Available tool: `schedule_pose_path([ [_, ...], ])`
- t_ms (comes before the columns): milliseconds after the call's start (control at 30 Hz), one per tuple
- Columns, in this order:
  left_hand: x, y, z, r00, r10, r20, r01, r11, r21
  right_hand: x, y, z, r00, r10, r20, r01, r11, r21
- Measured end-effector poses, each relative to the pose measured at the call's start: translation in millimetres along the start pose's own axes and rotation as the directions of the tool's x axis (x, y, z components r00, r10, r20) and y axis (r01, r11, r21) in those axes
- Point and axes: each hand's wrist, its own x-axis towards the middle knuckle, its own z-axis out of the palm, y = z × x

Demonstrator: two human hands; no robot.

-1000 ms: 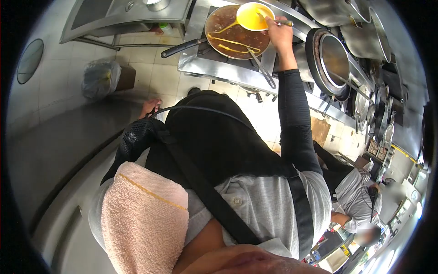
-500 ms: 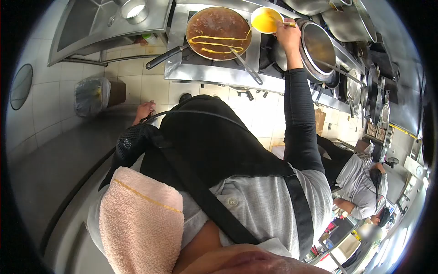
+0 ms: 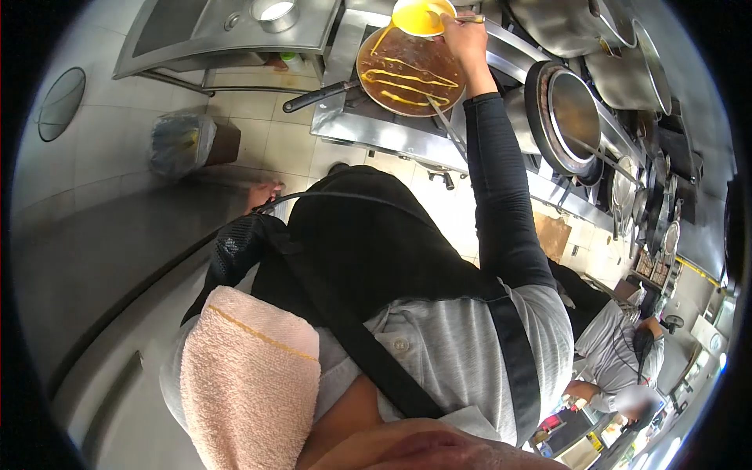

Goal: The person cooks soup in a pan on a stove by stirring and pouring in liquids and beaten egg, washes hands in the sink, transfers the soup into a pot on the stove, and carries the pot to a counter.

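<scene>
My right hand point(image 3: 464, 39) is closed on the white bowl point(image 3: 413, 22) of yellow beaten egg, with a utensil handle point(image 3: 472, 18) sticking out beside the fingers. From the tipped bowl a thin yellow stream falls into the frying pan point(image 3: 362, 75). Zigzag yellow lines lie across the brown bubbling sauce point(image 3: 415, 69). A metal utensil point(image 3: 448, 127) rests in the pan, its handle over the near rim. Down at my left side, my left hand point(image 3: 265, 194) hangs near the dark counter edge, holding nothing I can see, its fingers loosely apart.
The pan's black handle point(image 3: 317, 97) juts left over the stove edge. Right of it stands a large pot point(image 3: 576, 117) with a ladle. A steel counter point(image 3: 227, 47) bears a small metal container point(image 3: 274, 14). A lined bin point(image 3: 182, 145) is below. A co-worker point(image 3: 619, 345) stands at right.
The view has shifted, so the stove sits further right. My right hand and the bowl have moved left over the pan's far side, and another line of egg lies on the sauce.
</scene>
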Motion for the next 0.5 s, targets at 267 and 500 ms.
schedule_pose_path([
  [267,15,-7,2,0.999,-0.006,0.052,0.008,1.000,-0.024,11,36,-51,0.986,-0.085,-0.145,0.046,0.967,-0.251],
  [500,67,-32,8,0.878,0.437,0.192,-0.467,0.870,0.157,11,64,-117,0.955,-0.229,-0.190,0.092,0.834,-0.543],
])
